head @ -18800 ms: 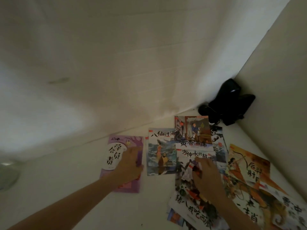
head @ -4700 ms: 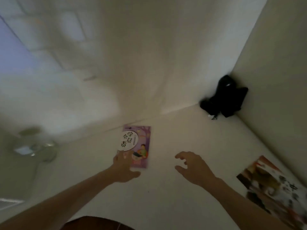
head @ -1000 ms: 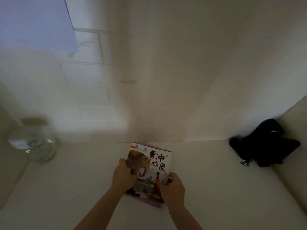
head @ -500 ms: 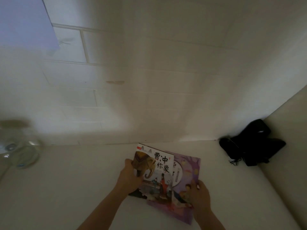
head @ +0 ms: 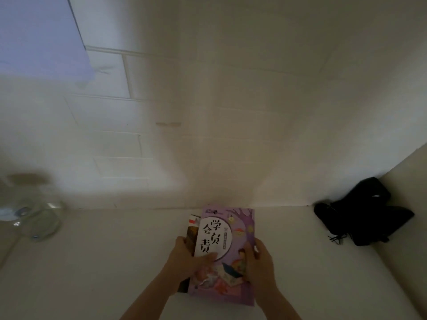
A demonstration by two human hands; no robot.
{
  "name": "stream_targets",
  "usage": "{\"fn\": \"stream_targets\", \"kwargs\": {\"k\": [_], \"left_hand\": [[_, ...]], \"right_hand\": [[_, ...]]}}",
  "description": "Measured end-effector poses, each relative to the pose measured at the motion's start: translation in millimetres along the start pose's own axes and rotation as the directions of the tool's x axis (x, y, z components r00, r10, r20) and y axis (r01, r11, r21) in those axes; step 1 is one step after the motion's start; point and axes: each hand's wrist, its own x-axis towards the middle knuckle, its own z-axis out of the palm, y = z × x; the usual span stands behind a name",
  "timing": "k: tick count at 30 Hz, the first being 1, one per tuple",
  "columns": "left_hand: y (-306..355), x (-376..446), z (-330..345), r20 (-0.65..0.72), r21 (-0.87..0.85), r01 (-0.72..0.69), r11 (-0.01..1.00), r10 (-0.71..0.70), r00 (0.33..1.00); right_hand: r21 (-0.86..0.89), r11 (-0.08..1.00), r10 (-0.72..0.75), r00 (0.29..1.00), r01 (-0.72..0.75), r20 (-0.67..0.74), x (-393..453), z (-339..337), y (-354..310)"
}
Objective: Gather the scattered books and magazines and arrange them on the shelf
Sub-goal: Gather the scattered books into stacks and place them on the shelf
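At the far left I see a clear jar (head: 34,215), blurred, standing on the pale shelf (head: 104,255) close to the tiled wall (head: 161,146). Moving right to the middle, my left hand (head: 184,259) grips the left edge of a small stack: its thumb lies flat across the purple book (head: 231,245), just under the white circle with the black characters, and its fingers curl round the side, where I lose sight of them. Under the purple book I can make out the edge of a second book (head: 192,229), dark with a red and white strip at its top corner, sticking out a little to the left. The purple book lies face up on top, its long side running away from me toward the wall, its far end near the wall but not touching it. My right hand (head: 260,264) holds the right edge of the same stack, thumb on the cover beside the small painted figure, fingers wrapped round the side. So the stack sits between my two hands, each clasping one long edge near the end closest to me. I cannot tell whether the stack rests on the shelf or is lifted slightly. Far right, well apart from the books, a black bundle (head: 365,218) with loose cords lies in the corner against the side panel (head: 409,181).
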Motion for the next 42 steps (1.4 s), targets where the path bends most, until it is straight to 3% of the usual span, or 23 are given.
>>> {"fn": "stream_targets", "kwargs": {"k": [4,8,10,16,24,30,33,37,40,42], "left_hand": [[-14,-2,-1,0.023,-0.096,-0.175,0.98,0.178,0.984],[-18,-7,-1,0.051,-0.141,-0.379,0.915,0.389,0.92],[-21,-6,1,0.038,-0.114,-0.43,0.896,0.436,0.899],[-38,-4,8,0.021,-0.049,-0.471,0.881,0.472,0.881],[-2,-47,3,-0.016,-0.101,-0.578,0.81,0.579,0.815],[83,-141,-30,-0.065,0.006,-0.729,0.685,0.728,0.683],[114,-200,-52,-0.122,0.062,-0.81,0.584,0.809,0.574],[147,-292,-87,-0.084,0.13,-0.873,0.469,0.883,0.462],[180,-364,-113,-0.067,0.209,-0.906,0.369,0.929,0.363],[209,-411,-130,-0.006,0.289,-0.919,0.269,0.96,0.279]], "right_hand": [[-0.005,0.996,-0.093,0.995,0.093,0.044,-3,0,6],[0.301,0.94,-0.19,0.979,0.159,0.078,-14,-21,-2],[0.354,0.909,-0.238,0.971,0.218,0.013,-18,-23,1],[0.12,0.949,-0.294,0.956,0.291,0.012,-35,-20,23],[0.151,0.886,-0.443,0.897,0.439,-0.007,-56,-50,-32],[0.215,0.806,-0.562,0.827,0.552,-0.018,-101,-84,-124],[0.229,0.721,-0.671,0.742,0.654,-0.005,-138,-105,-174],[0.24,0.624,-0.776,0.626,0.744,0.074,-192,-123,-275],[0.209,0.455,-0.88,0.473,0.865,-0.041,-221,-140,-330],[0.28,0.401,-0.902,0.429,0.872,-0.043,-257,-163,-360]]}}
